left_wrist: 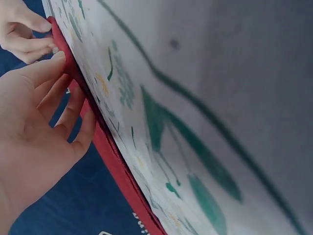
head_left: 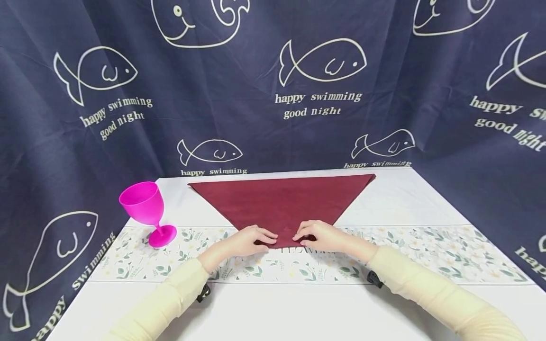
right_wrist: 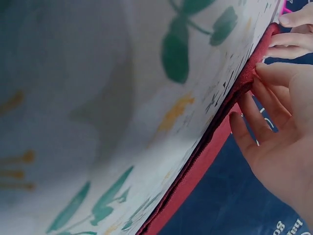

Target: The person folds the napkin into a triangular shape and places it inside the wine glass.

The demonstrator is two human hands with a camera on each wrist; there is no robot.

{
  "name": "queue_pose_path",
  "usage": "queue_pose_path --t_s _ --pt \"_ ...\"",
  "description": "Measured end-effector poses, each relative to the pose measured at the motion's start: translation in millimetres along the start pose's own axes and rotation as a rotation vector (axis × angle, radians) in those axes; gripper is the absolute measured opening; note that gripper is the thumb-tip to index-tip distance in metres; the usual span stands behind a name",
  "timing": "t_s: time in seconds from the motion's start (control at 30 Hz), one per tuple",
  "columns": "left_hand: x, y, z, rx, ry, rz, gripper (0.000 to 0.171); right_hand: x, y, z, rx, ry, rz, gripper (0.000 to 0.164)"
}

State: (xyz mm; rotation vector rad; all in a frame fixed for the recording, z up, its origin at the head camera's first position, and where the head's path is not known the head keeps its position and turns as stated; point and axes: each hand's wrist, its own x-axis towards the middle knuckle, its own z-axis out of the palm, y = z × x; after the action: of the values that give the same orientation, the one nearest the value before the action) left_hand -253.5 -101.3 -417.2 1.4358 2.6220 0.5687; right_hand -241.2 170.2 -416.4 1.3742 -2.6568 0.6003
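Note:
A dark red cloth napkin [head_left: 281, 199] lies folded on the table, its long straight side at the back, narrowing to a short blunt edge at the front. My left hand [head_left: 251, 240] pinches the left end of that front edge between thumb and fingers. At the right end, my right hand [head_left: 322, 236] pinches the same edge, a small gap apart from the left. Both wrist views show the thumbs at the near side of the cloth edge [left_wrist: 73, 68] and the other fingers bent over the cloth. Stacked layers [right_wrist: 195, 156] show along its slanted side.
A bright pink goblet [head_left: 145, 203] stands upright at the left of the table. Beneath the napkin's front part runs a floral printed band [head_left: 409, 251] across the white tabletop [head_left: 273, 308]. A dark blue curtain with fish drawings [head_left: 239, 113] hangs behind and at both sides.

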Motion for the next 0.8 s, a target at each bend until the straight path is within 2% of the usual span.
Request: queue_pose_path --t_s 0.2,0.47,0.8 --pt "2.8 2.0 -6.6 -0.030 -0.044 -0.021 0.029 1 -4 0 -0.042 -0.040 0.045 0.025" --pt "12.2 6.1 -5.4 0.036 -0.030 -0.020 0.028 2 -5 -4 -0.113 -0.043 0.056 0.029" --pt "18.8 13.4 -3.5 0.050 -0.014 -0.115 0.026 7 -2 -3 -0.125 -0.046 0.023 0.036"
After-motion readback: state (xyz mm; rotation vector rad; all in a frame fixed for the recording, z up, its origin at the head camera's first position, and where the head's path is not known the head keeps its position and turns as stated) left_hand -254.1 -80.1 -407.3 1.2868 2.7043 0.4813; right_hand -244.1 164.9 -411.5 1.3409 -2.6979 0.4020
